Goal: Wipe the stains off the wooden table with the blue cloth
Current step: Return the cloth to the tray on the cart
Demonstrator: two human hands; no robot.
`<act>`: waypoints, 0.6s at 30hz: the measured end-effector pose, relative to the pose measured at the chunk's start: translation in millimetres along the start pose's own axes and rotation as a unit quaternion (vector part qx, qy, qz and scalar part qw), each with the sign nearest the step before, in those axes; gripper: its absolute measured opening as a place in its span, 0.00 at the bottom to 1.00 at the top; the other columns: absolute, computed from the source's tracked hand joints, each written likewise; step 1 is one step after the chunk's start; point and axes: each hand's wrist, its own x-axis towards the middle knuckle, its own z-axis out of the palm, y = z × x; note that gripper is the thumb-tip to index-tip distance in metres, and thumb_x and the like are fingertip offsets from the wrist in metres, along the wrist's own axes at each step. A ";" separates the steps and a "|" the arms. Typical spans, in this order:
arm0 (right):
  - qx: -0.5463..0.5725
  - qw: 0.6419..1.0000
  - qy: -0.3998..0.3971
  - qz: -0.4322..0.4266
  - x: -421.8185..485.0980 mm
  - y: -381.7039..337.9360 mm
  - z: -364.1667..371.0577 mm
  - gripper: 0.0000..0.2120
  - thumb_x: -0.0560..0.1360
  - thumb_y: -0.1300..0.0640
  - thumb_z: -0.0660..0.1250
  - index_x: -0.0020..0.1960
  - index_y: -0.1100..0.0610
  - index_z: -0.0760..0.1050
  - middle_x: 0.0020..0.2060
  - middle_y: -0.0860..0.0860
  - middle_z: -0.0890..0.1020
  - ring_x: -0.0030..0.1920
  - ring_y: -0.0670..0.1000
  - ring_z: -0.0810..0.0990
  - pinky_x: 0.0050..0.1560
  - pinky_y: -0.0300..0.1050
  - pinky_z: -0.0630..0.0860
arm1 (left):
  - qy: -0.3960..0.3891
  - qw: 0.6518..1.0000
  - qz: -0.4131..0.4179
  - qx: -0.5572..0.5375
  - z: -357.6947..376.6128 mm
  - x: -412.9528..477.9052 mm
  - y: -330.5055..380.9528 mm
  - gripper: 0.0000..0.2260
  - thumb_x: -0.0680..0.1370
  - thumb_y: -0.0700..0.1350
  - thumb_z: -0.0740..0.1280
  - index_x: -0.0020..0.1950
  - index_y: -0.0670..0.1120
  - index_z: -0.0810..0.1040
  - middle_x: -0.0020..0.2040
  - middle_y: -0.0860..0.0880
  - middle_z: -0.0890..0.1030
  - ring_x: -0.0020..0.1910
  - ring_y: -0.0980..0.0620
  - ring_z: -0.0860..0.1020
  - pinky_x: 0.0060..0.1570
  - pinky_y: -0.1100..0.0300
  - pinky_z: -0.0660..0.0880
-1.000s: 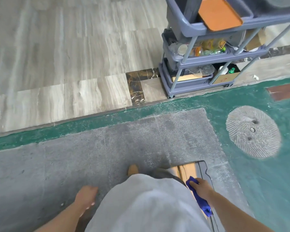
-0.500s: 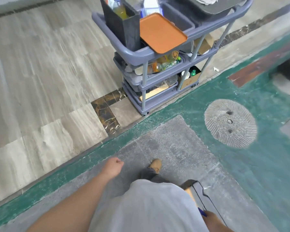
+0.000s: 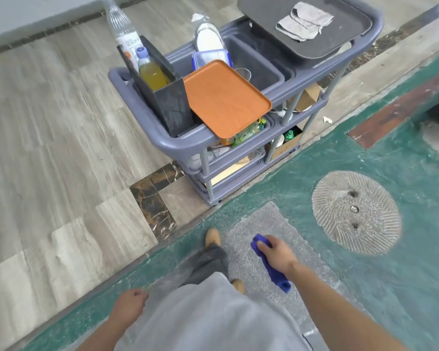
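My right hand [image 3: 276, 254] is closed around the blue cloth [image 3: 273, 271], which hangs rolled up from my fist above the grey floor patch. My left hand [image 3: 129, 305] swings at my left side with its fingers curled and nothing in it. No wooden table shows in this view. I am standing, and my grey shirt, dark trousers and tan shoes fill the bottom centre.
A grey three-tier cart [image 3: 178, 145] stands just ahead, carrying an orange tray [image 3: 223, 97], a dark tray with a grey rag [image 3: 304, 21], bottles and a black box. A round ribbed stone disc [image 3: 355, 211] lies in the green floor at right. Pale tiles spread to the left.
The view has tilted up and closer to the cart. My right hand with the cloth swung forward into view; my left hand dropped back to my side.
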 end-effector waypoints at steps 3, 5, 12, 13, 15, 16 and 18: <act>0.035 0.996 0.008 -0.084 25.8 -77.3 -31.0 0.11 0.81 0.48 0.62 0.49 0.55 0.76 0.36 0.49 0.78 0.36 0.50 0.75 0.44 0.50 0.73 | 0.016 1.000 0.009 0.010 -15.3 20.4 45.7 0.15 0.78 0.40 0.63 0.31 0.45 0.70 0.29 0.45 0.75 0.30 0.48 0.72 0.36 0.55 0.64; 0.062 0.990 0.013 -0.129 39.2 -121.5 -52.3 0.11 0.82 0.49 0.62 0.49 0.55 0.77 0.34 0.48 0.77 0.33 0.47 0.74 0.41 0.47 0.73 | 0.028 0.998 0.055 0.007 -28.2 30.7 92.5 0.14 0.79 0.41 0.63 0.33 0.45 0.70 0.30 0.47 0.75 0.30 0.48 0.71 0.36 0.55 0.65; 0.095 0.957 0.026 -0.271 74.7 -265.3 -131.8 0.10 0.83 0.51 0.63 0.60 0.50 0.80 0.37 0.37 0.82 0.36 0.37 0.77 0.40 0.32 0.70 | 0.062 0.960 0.271 -0.037 -80.1 36.7 288.2 0.07 0.77 0.50 0.65 0.51 0.52 0.82 0.45 0.54 0.85 0.46 0.51 0.83 0.51 0.51 0.79; 0.088 0.954 0.032 -0.286 85.9 -280.0 -141.1 0.10 0.83 0.51 0.63 0.60 0.50 0.80 0.39 0.39 0.82 0.37 0.38 0.77 0.41 0.33 0.71 | 0.072 0.950 0.303 -0.032 -85.6 35.4 313.2 0.10 0.76 0.52 0.64 0.53 0.53 0.81 0.48 0.56 0.84 0.48 0.53 0.82 0.52 0.53 0.78; 0.065 0.947 0.039 -0.311 111.2 -307.1 -157.2 0.09 0.83 0.50 0.62 0.57 0.50 0.79 0.41 0.45 0.83 0.38 0.43 0.78 0.43 0.38 0.73 | 0.104 0.925 0.365 -0.013 -95.3 32.6 359.3 0.14 0.76 0.55 0.60 0.56 0.53 0.80 0.52 0.57 0.82 0.51 0.55 0.81 0.53 0.54 0.78; 0.045 0.945 0.046 -0.321 125.5 -318.1 -164.2 0.09 0.83 0.50 0.62 0.55 0.51 0.79 0.42 0.48 0.82 0.39 0.45 0.77 0.44 0.41 0.73 | 0.121 0.914 0.386 0.002 -97.8 33.3 378.8 0.15 0.76 0.55 0.59 0.57 0.52 0.79 0.53 0.56 0.81 0.52 0.53 0.81 0.53 0.53 0.77; -0.012 0.940 0.068 -0.335 155.3 -336.0 -174.5 0.10 0.83 0.51 0.61 0.53 0.55 0.78 0.44 0.52 0.82 0.44 0.49 0.77 0.48 0.44 0.72 | 0.175 0.896 0.404 0.057 -99.3 42.2 406.2 0.14 0.77 0.53 0.60 0.57 0.49 0.79 0.54 0.52 0.80 0.54 0.49 0.79 0.53 0.51 0.76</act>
